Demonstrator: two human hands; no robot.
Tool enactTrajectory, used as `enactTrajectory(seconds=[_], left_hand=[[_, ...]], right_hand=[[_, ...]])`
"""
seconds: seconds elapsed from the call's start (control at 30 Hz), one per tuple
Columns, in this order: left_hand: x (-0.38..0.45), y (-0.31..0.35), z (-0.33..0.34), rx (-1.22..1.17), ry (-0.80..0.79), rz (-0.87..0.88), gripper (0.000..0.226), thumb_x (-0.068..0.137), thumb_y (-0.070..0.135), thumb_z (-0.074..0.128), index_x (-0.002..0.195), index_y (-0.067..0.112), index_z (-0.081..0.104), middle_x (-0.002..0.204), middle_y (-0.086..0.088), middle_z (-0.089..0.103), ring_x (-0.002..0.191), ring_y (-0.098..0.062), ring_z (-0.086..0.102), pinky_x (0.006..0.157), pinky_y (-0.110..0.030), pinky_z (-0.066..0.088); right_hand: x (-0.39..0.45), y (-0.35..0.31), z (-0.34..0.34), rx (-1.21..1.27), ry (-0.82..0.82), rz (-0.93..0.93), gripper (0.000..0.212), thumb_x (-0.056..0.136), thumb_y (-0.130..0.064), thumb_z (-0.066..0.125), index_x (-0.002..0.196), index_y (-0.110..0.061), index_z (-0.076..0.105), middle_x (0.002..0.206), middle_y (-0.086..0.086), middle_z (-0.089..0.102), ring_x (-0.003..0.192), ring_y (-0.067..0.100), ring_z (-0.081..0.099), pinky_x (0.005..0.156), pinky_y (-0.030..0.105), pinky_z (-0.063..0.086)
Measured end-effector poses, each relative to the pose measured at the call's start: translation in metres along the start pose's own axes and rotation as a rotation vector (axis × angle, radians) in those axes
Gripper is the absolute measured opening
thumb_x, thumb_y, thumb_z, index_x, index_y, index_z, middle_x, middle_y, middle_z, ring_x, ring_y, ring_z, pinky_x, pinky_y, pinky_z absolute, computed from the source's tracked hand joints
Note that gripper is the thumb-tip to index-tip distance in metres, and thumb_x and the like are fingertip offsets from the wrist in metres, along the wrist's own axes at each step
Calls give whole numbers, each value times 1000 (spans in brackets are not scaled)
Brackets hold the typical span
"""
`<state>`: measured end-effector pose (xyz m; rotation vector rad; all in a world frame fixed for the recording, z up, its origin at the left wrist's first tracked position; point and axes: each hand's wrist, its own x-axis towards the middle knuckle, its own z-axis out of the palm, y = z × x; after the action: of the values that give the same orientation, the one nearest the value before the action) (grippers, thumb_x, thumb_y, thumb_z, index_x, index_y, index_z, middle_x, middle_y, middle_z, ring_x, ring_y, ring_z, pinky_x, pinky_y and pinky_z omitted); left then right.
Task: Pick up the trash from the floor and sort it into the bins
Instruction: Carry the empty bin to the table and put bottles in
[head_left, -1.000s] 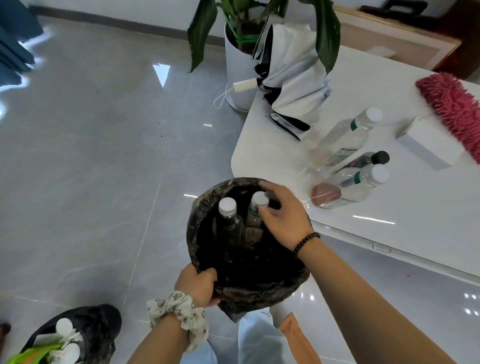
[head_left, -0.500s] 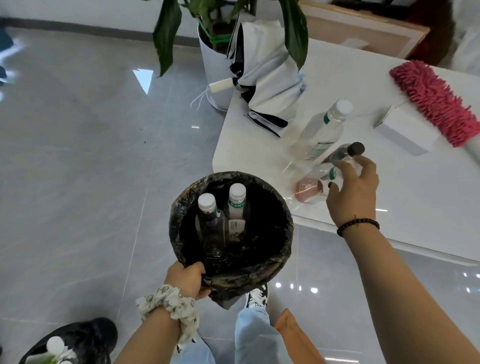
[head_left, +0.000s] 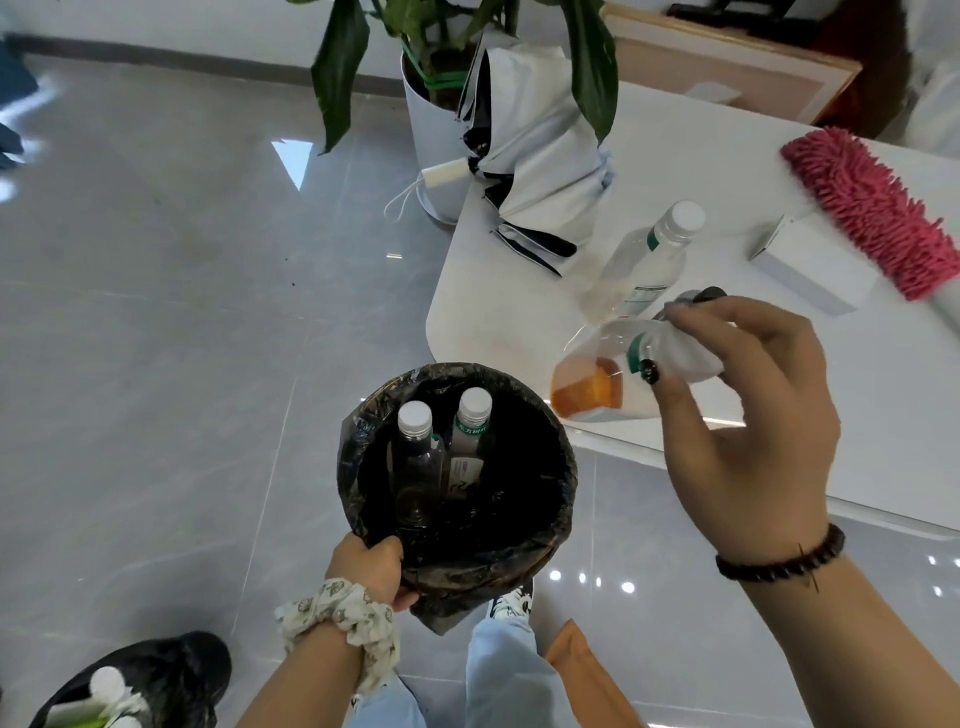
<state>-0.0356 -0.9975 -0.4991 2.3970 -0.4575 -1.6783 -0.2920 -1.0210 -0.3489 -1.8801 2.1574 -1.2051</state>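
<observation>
Fingers (head_left: 675, 317) of the right hand (head_left: 748, 415) are curled round the cap end of a plastic bottle (head_left: 613, 379) holding a little orange liquid; it hangs tilted, just right of the bin (head_left: 563, 467), over the counter (head_left: 857, 415) edge. Left hand (head_left: 371, 566) grips the near rim of that black-lined bin, fingers clenched on the liner.

Only 1 view, from the head. Inside the bin, 2 capped bottles (head_left: 415, 447) stand upright at its far left side. On the counter beyond the bin lie 1 clear bottle (head_left: 649, 260) and another with a dark cap (head_left: 709, 295).

Best handling, I judge: keep the pinch firm near the cap, carry the bottle left over the bin's open right half, then let go low so it doesn't bounce out.
</observation>
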Motion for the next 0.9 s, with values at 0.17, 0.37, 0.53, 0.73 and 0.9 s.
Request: enactTrajectory(seconds=[0.17, 0.37, 0.53, 0.73, 0.9], left_hand=[[2, -7, -6, 12, 22, 9, 21, 86, 5, 53, 106, 2, 51, 104, -21, 59, 88, -44, 61, 47, -34, 54], [1, -14, -16, -52, 23, 8, 30, 85, 4, 52, 114, -2, 50, 110, -24, 57, 87, -45, 60, 49, -36, 56], [-1, -15, -18, -97, 61, 41, 29, 86, 5, 51, 114, 0, 50, 107, -24, 59, 86, -45, 62, 51, -39, 57], [-17, -8, -15, -126, 66, 134, 28, 88, 2, 49, 116, 5, 51, 103, -19, 62, 83, -39, 64, 41, -27, 53], [-23, -4, -15, -101, 49, 208, 27, 88, 3, 49, 114, 8, 54, 101, -15, 64, 82, -34, 66, 46, -28, 55]], right_hand=[[4, -24, 0, 150, -66, 9, 36, 80, -1, 71, 114, -11, 65, 114, 10, 56, 108, 18, 54, 88, 36, 51], [-24, -35, 30, 297, -179, 136, 40, 78, -3, 73, 113, -19, 66, 112, 0, 54, 110, 13, 54, 86, 40, 53], [-48, -30, 67, 256, -375, 222, 39, 79, -8, 70, 113, -26, 65, 112, -5, 51, 104, 8, 49, 86, 7, 41], [-68, -6, 110, 185, -526, 293, 48, 80, -6, 66, 123, -24, 57, 113, -9, 47, 108, 13, 49, 89, 6, 31], [-75, 11, 126, 140, -567, 372, 61, 83, -8, 65, 137, -24, 41, 119, -5, 50, 108, 4, 40, 95, 23, 39]])
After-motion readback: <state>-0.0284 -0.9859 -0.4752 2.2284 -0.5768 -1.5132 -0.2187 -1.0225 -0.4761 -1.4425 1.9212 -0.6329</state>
